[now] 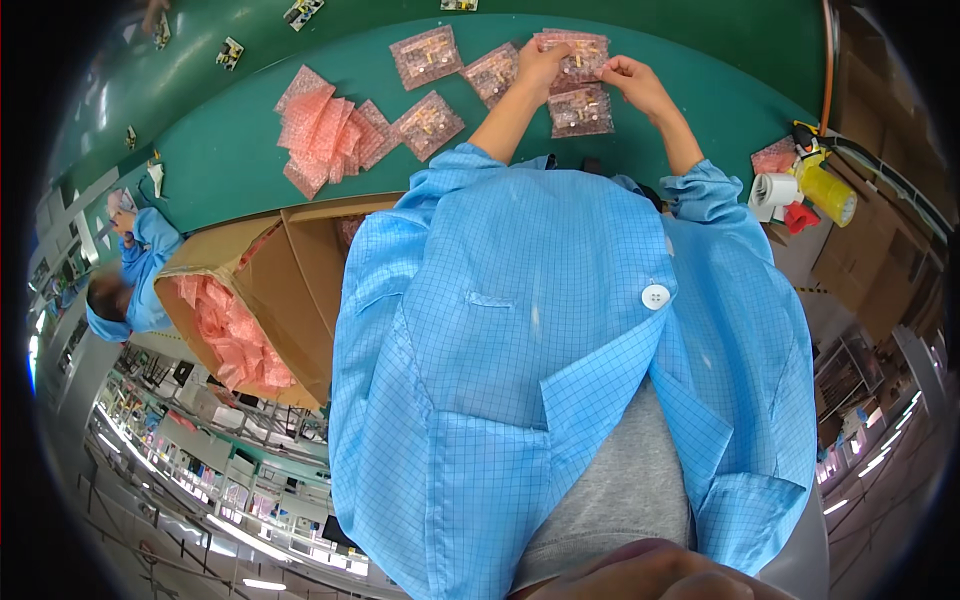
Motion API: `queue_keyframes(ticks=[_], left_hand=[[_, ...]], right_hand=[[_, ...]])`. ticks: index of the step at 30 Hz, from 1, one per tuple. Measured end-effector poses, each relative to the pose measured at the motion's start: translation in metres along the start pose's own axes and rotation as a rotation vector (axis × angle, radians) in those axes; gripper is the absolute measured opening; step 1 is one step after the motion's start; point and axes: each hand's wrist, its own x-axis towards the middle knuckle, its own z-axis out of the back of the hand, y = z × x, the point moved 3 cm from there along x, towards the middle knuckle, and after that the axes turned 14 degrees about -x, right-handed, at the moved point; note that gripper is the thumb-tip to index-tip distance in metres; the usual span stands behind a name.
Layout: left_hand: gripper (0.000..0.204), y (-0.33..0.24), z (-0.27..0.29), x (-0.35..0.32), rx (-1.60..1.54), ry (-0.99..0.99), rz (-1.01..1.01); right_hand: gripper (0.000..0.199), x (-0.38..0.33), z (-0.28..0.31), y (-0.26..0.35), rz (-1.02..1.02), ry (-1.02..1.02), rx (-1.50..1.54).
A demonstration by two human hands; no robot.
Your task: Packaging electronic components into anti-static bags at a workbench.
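Note:
At the far side of the green table, a pink bubble-wrap bag (584, 66) with a circuit board inside lies between my hands. My left hand (541, 70) is closed on its left side, the fingers partly bent over the top. On the right edge, my right hand (636, 84) pinches the bag between thumb and fingers. Just below it, nearer to me, sits another filled bag (581, 112). A further filled bag (490, 74) lies beside my left wrist, partly covered by that hand. Two more, an upper one (424, 57) and a lower one (428, 125), rest to the left.
A loose pile of flat pink bubble-wrap bags (322, 135) covers the table's left part. Below the edge stands a cardboard box (285, 300) full of pink bags. Yellow tape (828, 190) and a white roll (774, 190) are at right. A co-worker (140, 262) sits far left.

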Motion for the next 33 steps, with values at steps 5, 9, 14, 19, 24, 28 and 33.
queue_keyframes(ticks=[5,9,14,19,24,28,33], left_hand=[[0.030,0.002,-0.012,0.012,0.182,-0.007,-0.062],[0.031,0.000,-0.015,0.009,0.183,-0.072,-0.037],[0.031,-0.003,-0.019,0.006,0.146,-0.040,-0.089],[0.029,0.002,-0.016,0.009,0.167,-0.064,-0.060],[0.027,-0.001,-0.015,0.009,0.135,-0.044,0.003],[0.024,-0.001,-0.017,0.009,0.143,-0.050,0.000],[0.023,0.002,-0.011,0.012,0.155,-0.064,0.015]], right_hand=[[0.024,0.019,0.007,-0.024,-0.076,-0.009,-0.110],[0.026,0.026,0.003,-0.038,-0.220,0.019,0.009],[0.026,0.030,0.004,-0.049,-0.252,0.030,0.318],[0.029,0.024,-0.002,-0.049,-0.332,0.126,0.354],[0.028,0.024,-0.001,-0.049,-0.257,0.149,0.317],[0.028,0.028,0.005,-0.049,-0.234,0.180,0.247],[0.025,0.026,0.004,-0.041,-0.245,0.181,0.315]])
